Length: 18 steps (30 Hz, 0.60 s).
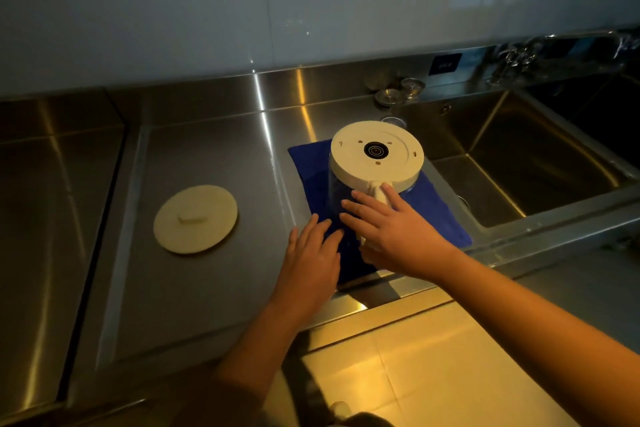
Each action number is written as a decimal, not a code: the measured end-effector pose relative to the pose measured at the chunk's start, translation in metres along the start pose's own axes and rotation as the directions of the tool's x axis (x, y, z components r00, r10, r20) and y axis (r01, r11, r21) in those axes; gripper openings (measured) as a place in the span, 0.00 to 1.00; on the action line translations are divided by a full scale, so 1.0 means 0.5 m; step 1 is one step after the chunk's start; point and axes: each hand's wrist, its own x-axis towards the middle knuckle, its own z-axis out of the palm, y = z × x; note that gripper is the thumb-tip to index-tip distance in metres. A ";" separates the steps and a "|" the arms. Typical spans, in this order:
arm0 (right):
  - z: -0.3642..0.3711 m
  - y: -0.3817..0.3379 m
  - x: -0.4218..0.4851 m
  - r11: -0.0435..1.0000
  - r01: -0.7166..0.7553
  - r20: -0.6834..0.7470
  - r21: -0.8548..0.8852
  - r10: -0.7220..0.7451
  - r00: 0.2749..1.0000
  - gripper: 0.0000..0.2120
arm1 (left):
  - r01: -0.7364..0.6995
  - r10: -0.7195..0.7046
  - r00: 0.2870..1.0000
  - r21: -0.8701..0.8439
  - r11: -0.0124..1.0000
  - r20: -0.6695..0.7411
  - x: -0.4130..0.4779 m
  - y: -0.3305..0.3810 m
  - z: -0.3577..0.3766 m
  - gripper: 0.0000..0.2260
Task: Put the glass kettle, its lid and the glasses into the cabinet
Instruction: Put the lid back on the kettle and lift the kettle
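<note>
The glass kettle [375,156] stands upside down on a blue cloth [311,163], its round white base facing up. My right hand [391,229] lies over the kettle's white handle with fingers straight, touching the glass side. My left hand [313,253] rests flat on the cloth's near left corner, fingers extended. The round white lid [195,218] lies on the steel counter to the left, apart from both hands. Small glasses [398,92] stand at the back by the wall, near the sink's corner.
A deep steel sink [512,156] opens to the right of the cloth, with a tap [519,52] at the back right. The steel counter [214,156] stretches left to a seam. Tiled floor shows below the counter's front edge.
</note>
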 end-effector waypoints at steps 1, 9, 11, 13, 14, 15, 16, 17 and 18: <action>-0.001 0.008 0.000 0.999 0.036 -0.002 -0.004 -0.036 0.999 0.31 | 0.001 -0.001 1.000 0.003 1.000 -0.006 0.000 0.002 0.001 0.20; -0.005 0.048 -0.002 0.968 0.244 0.020 -0.061 -0.243 0.970 0.30 | 0.028 -0.028 0.999 0.009 1.000 -0.017 -0.002 0.020 0.011 0.20; -0.007 0.052 -0.002 0.960 0.266 0.058 -0.086 -0.262 0.963 0.29 | 0.032 -0.032 0.999 -0.002 0.999 -0.021 -0.003 0.023 0.014 0.20; -0.008 0.058 -0.002 0.946 0.295 0.076 -0.135 -0.287 0.955 0.28 | 0.032 -0.033 0.999 -0.022 0.999 -0.026 -0.001 0.024 0.014 0.20; -0.007 0.061 -0.002 0.940 0.304 0.072 -0.155 -0.296 0.953 0.28 | 0.031 -0.032 0.999 -0.028 0.999 -0.029 0.000 0.024 0.015 0.20; -0.005 0.064 -0.003 0.938 0.307 0.062 -0.163 -0.301 0.952 0.27 | 0.031 -0.032 0.999 -0.032 0.999 -0.034 0.001 0.024 0.015 0.20; -0.003 0.067 -0.003 0.938 0.308 0.051 -0.157 -0.304 0.951 0.27 | 0.031 -0.033 0.999 -0.034 0.999 -0.039 0.002 0.024 0.016 0.20; 0.000 0.069 -0.003 0.939 0.309 0.045 -0.149 -0.306 0.951 0.27 | 0.031 -0.033 0.999 -0.032 0.999 -0.043 0.004 0.024 0.017 0.20; 0.004 0.068 -0.002 0.939 0.313 0.041 -0.144 -0.311 0.950 0.26 | 0.029 -0.030 0.999 -0.027 0.999 -0.045 0.006 0.025 0.019 0.20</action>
